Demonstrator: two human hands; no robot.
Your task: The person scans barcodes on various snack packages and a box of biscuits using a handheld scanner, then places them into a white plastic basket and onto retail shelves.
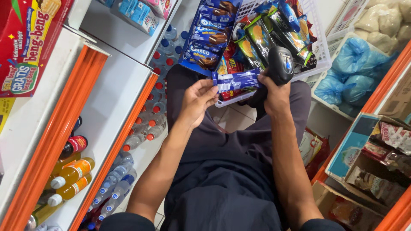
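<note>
Left hand: The left hand (198, 102) is pinching one end of a slim blue snack packet (236, 80) between thumb and fingers, holding it level above the lap, just in front of the near rim of the basket.

Right hand: The right hand (274, 95) is gripping a dark handheld barcode scanner (281, 64), fingers wrapped round its handle, its head leaning over the packet's right end.

Where the packet is: It is hanging between the two hands, at the centre of the scene, touching the left fingers and lying just beside the scanner.

Doing it well: As a judgement, the scan is going best with the packet pulled flat and steady, its printed code turned toward the scanner's window, and fingers kept off the code.

White basket: A white plastic basket (322, 54) is resting on the person's knees, carrying blue packs of sandwich biscuits (210, 34) on the left and dark snack packets (274, 30) on the right.

Left shelves: Orange-edged shelves (60, 124) are holding bottles of orange drink (70, 173); clear water bottles (113, 179) are standing below.

Far right: A second white basket (319, 85) is holding tied blue plastic bags (353, 72).

Near right: Cardboard display boxes (355, 145) are showing more wrapped snacks.
</note>
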